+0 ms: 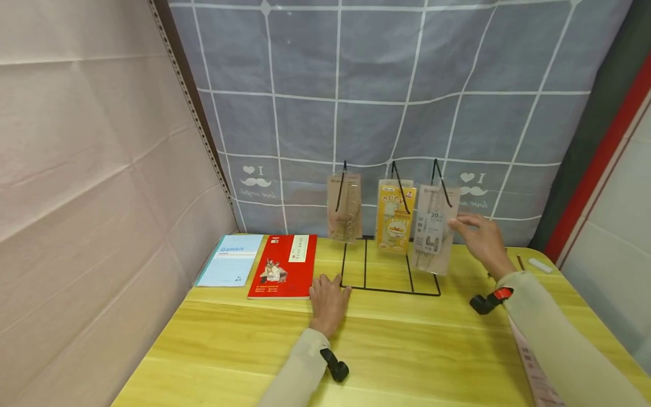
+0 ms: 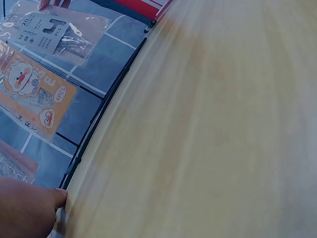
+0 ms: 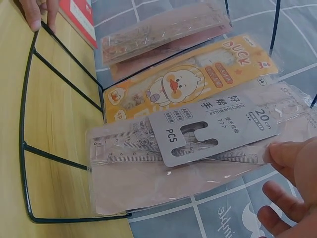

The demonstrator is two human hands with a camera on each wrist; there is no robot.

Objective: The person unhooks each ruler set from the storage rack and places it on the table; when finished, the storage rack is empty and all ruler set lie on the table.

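A black wire display rack (image 1: 365,265) stands on the table with packaged stationery sets on its hooks. My left hand (image 1: 328,302) is at the rack's front left corner, thumb and finger on either side of the base wire. My right hand (image 1: 480,240) pinches the right edge of a clear ruler set package (image 3: 218,131), thumb in front; the fingertip behind is hidden. That package hangs from the right hook and carries a grey "20 cm" card. A yellow duck-printed set (image 1: 395,220) hangs in the middle, and a pinkish clear package (image 1: 344,209) hangs on the left.
Left of the rack lie a red book (image 1: 285,268) and a light blue notebook (image 1: 230,263). A white eraser-like block (image 1: 540,265) is at the back right. A long pink package (image 1: 534,367) lies partly under my right sleeve. A grey gridded cloth (image 1: 305,124) hangs behind.
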